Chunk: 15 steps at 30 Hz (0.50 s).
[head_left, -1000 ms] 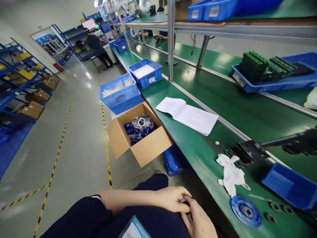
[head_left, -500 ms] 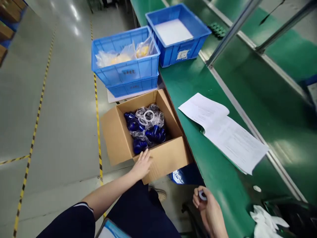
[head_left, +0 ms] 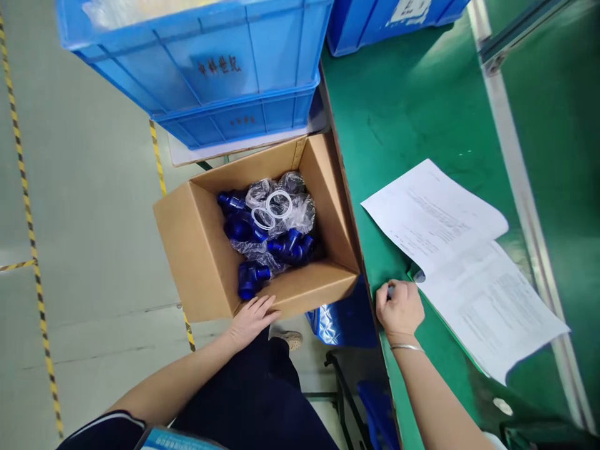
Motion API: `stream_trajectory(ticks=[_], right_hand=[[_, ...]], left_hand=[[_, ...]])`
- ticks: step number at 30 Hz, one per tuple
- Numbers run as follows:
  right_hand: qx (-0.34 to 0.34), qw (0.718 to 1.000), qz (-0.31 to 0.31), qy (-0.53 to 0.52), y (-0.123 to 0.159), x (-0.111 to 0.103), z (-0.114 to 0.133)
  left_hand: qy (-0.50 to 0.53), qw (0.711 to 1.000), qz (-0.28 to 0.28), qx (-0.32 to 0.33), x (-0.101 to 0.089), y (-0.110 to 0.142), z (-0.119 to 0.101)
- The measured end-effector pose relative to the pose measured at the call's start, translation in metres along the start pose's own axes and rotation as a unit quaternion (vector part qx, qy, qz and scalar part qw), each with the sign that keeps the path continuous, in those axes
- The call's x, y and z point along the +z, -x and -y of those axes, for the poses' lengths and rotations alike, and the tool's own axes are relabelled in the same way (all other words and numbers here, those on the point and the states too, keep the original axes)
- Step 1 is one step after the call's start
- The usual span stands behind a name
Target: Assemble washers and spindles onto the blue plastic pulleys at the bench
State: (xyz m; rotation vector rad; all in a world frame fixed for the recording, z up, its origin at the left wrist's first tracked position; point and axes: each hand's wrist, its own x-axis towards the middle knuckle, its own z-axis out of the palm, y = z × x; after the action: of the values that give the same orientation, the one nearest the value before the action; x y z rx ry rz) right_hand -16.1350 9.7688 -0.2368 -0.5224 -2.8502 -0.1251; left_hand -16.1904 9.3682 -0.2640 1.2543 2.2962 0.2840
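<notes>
My left hand (head_left: 252, 322) rests open on the near rim of a cardboard box (head_left: 206, 250), holding nothing. Inside the box lie dark blue plastic pipe fittings (head_left: 250, 280) in clear bags, with white rings (head_left: 279, 204) on top. My right hand (head_left: 399, 309) is closed around a small ring-shaped part (head_left: 390, 291), mostly hidden by the fingers. That hand sits on the green bench top (head_left: 398, 106), right next to a folded sheaf of printed papers (head_left: 462, 262).
Stacked blue crates (head_left: 197, 69) stand behind the box, and another blue crate (head_left: 389, 19) sits on the bench. A blue bin (head_left: 342, 319) lies below the bench edge. Yellow-and-black tape (head_left: 35, 250) marks the grey floor to the left.
My view has moved closer, looking down into the box. My right hand has moved up onto the bench beside the papers, still holding the small part. My left hand stays on the box rim.
</notes>
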Motion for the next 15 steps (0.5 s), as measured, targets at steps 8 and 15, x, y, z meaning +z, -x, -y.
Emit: stream_trajectory(ticks=[8,15], right_hand=[[-0.014,0.999,0.014,-0.031,0.005,0.0,-0.01],[-0.001,0.999,0.004,-0.045,0.009,0.004,-0.016]], left_hand=[[0.145,0.987,-0.054,-0.048,-0.039,-0.146,-0.014],[-0.069,0.993,0.084,-0.05,-0.01,-0.313,0.003]])
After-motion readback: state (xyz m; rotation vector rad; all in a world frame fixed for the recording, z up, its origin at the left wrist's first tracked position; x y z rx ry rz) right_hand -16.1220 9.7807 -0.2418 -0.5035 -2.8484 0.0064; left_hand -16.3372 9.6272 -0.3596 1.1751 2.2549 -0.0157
